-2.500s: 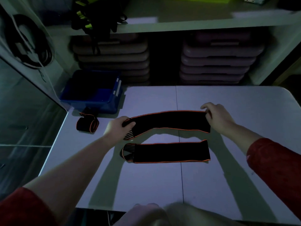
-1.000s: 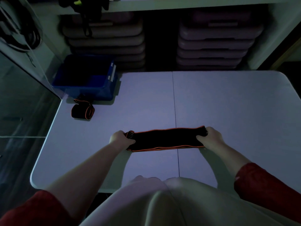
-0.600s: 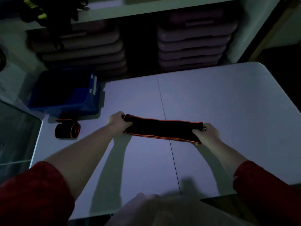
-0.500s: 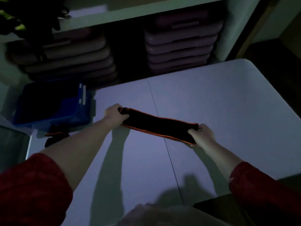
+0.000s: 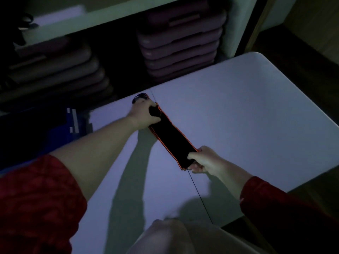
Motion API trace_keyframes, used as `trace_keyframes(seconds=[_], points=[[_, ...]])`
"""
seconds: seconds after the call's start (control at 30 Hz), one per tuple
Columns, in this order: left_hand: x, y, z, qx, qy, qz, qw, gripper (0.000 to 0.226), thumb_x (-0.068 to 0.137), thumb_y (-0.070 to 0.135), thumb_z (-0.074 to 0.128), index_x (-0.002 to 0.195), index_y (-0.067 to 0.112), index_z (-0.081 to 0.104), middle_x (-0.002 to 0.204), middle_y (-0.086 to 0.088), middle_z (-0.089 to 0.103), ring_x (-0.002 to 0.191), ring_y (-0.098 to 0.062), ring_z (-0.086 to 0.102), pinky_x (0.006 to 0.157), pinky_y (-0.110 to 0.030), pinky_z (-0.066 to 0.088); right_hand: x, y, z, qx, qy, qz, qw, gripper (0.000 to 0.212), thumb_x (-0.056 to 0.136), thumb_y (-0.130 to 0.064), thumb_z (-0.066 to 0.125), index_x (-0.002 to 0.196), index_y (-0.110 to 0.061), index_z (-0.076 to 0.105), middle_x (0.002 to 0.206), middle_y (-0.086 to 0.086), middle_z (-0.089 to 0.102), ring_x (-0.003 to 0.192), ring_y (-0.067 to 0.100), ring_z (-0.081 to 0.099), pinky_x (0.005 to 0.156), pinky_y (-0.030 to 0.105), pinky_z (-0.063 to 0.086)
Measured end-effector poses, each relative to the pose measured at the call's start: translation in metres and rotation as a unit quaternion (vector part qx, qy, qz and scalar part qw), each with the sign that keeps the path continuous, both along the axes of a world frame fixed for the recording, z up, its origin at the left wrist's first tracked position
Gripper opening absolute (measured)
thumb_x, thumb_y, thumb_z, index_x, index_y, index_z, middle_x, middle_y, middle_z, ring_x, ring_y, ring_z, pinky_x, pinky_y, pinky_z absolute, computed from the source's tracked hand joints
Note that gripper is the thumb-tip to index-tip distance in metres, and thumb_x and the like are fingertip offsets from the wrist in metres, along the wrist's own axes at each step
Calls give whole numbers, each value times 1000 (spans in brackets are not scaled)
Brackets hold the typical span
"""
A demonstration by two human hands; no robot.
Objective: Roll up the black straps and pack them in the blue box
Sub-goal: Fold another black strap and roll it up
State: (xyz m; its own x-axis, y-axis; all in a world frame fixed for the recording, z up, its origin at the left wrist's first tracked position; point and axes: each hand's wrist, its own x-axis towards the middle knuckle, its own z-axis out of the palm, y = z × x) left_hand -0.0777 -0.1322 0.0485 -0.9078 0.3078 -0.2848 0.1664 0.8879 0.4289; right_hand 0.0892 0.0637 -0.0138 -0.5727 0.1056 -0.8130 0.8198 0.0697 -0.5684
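Observation:
The black straps (image 5: 171,138) with orange edging are stacked flat and stretched diagonally over the white table (image 5: 247,114). My left hand (image 5: 145,114) grips their far end near the table's back edge. My right hand (image 5: 202,159) pinches their near end close to the table's centre seam. The blue box (image 5: 60,129) sits at the left, half hidden behind my left forearm and in deep shadow. The rolled strap that lay by the box is out of sight.
Stacked purple-grey step platforms (image 5: 180,44) fill the shelf unit behind the table, with another stack (image 5: 55,74) at the left. The table's right corner (image 5: 256,55) is rounded, with dark floor beyond. My knee (image 5: 165,235) shows at the bottom.
The upper strap was laid onto the lower one and both were gripped by the ends. The straps have since swung from level to a steep diagonal, left end moving away. The view has turned right.

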Motion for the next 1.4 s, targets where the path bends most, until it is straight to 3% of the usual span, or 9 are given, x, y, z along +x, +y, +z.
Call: trace_keyframes(seconds=[0.23, 0.4, 0.57, 0.67, 0.9, 1.03, 1.13, 1.27, 1.4], points=[[133, 3, -48, -25, -85, 2, 996, 64, 81, 38, 67, 138, 19, 43, 137, -15, 43, 127, -33, 44, 106, -36, 38, 31, -18, 9, 79, 34, 125, 989, 13, 73, -16, 53, 82, -8, 57, 61, 9, 58, 48, 23, 53, 50, 30, 45], [197, 13, -59, 17, -79, 59, 995, 65, 87, 31, 58, 145, 20, 33, 145, -10, 40, 132, -31, 42, 108, -40, 38, 31, -5, 7, 203, 181, 279, 921, 55, 79, -17, 63, 130, -9, 48, 117, 11, 62, 91, 22, 59, 70, 25, 40], [223, 34, -51, 172, -114, 287, 935, 48, 86, 11, 57, 134, 14, 49, 114, 7, 59, 114, -22, 60, 83, -22, 43, 28, -2, 11, 200, 184, 319, 908, 10, 82, -13, 53, 84, -14, 63, 81, 3, 61, 80, 23, 58, 56, 28, 35], [240, 50, -52, 178, -105, 310, 928, 43, 87, 8, 51, 128, 15, 57, 120, -3, 66, 111, -22, 62, 80, -19, 41, 37, -2, 9, 159, 170, 283, 930, 14, 77, -4, 50, 70, -7, 62, 65, 5, 57, 64, 22, 53, 55, 26, 36], [268, 56, -55, 170, -36, 343, 923, 41, 87, 6, 52, 127, 12, 59, 127, -7, 61, 116, -22, 59, 95, -20, 42, 51, 10, 5, 115, 175, 253, 945, 20, 72, -7, 53, 74, -8, 72, 53, 2, 57, 47, 17, 48, 48, 24, 36], [276, 56, -55, 174, -1, 363, 915, 24, 84, 8, 62, 107, 12, 69, 111, -7, 63, 100, -21, 63, 81, -13, 38, 51, 14, 0, 121, 202, 263, 936, 12, 78, -20, 66, 88, -17, 73, 79, 0, 72, 73, 16, 67, 69, 30, 55], [278, 57, -55, 176, 10, 361, 916, 19, 82, 9, 64, 100, 12, 70, 105, -7, 62, 94, -20, 62, 76, -9, 34, 46, 17, 0, 149, 213, 304, 916, 9, 82, -20, 67, 90, -17, 69, 88, -1, 69, 85, 16, 65, 76, 27, 51], [279, 55, -53, 184, -22, 324, 928, 39, 77, 18, 73, 115, 16, 63, 108, -2, 55, 98, -19, 62, 82, -16, 42, 41, 18, 6, 150, 213, 347, 901, 10, 84, -22, 60, 82, -13, 64, 80, -3, 63, 76, 14, 59, 60, 23, 41], [258, 44, -43, 170, -36, 331, 928, 51, 86, 36, 64, 132, 15, 52, 127, -8, 52, 114, -21, 56, 93, -25, 41, 19, 13, 7, 179, 209, 325, 905, 18, 84, -26, 58, 75, -12, 60, 73, 3, 61, 70, 20, 57, 63, 30, 41]])
